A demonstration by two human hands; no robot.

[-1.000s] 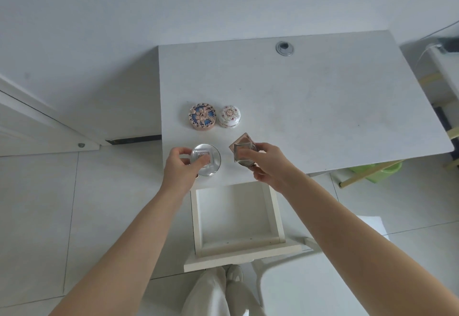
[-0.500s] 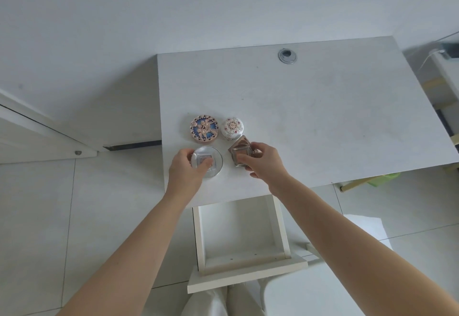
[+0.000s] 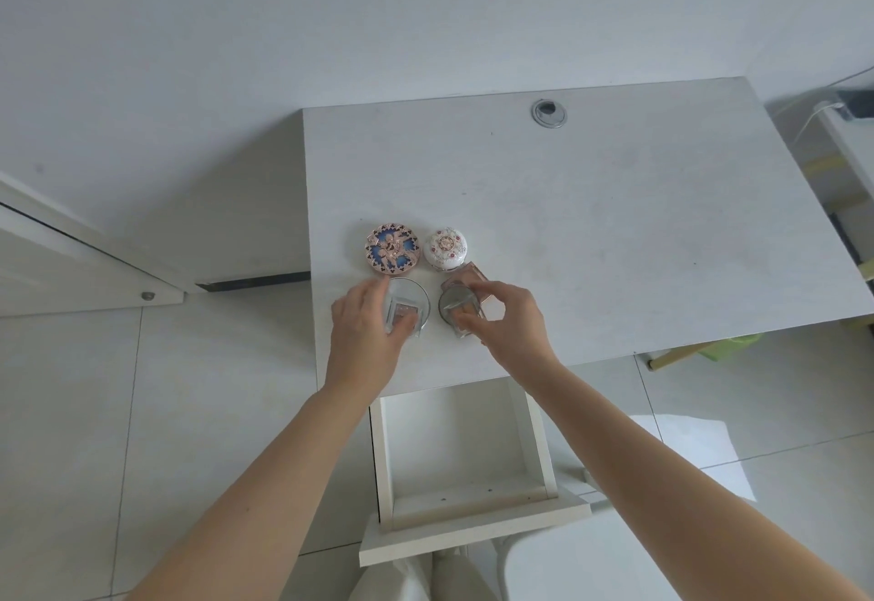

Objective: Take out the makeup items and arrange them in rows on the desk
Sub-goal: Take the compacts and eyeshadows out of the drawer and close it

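Left hand closing thumb and fingers around a round clear compact, pressing it down onto the desk; thumb lying across the near rim, fingertips curling over the far left edge, a small square pinkish pan showing through the lid just right of the palm.

Right hand pinching a faceted rose-gold case between thumb and fingers, fingers arching over the top, thumb tucking in at the near side. Case seeming to be touching the desk, though not fully clear under the fingers. A round clear face showing on the left of the case, a tilted pink corner poking out beyond the fingertips.

Sitting just beyond the left fingertips, a round blue-and-rose patterned compact, nearly touching the clear compact. Sitting just beyond the right fingertips, a white domed jar with a red floral lid, its near edge meeting the pink corner of the case. Both lying side by side, apart from each other by a narrow gap, forming the far row; the two held pieces lining up as the near row.

Standing pulled out below both wrists, a white drawer. Resting far beyond the right hand near the back edge, a metal cable grommet.
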